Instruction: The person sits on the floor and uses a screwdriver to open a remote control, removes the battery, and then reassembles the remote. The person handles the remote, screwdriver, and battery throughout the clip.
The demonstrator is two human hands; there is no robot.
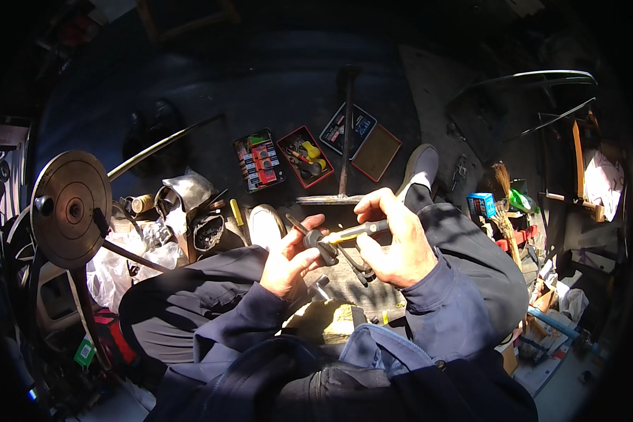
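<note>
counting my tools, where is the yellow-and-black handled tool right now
In the head view, just right of centre, the yellow-and-black handled tool is in the right hand, pointing left toward the dark part in the left hand.

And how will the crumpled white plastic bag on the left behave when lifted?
The bag probably sags, its thin film being wrinkled. It may snag on the dark, straight metal bar crossing it. Weight is uncertain: contents are unclear.
</note>
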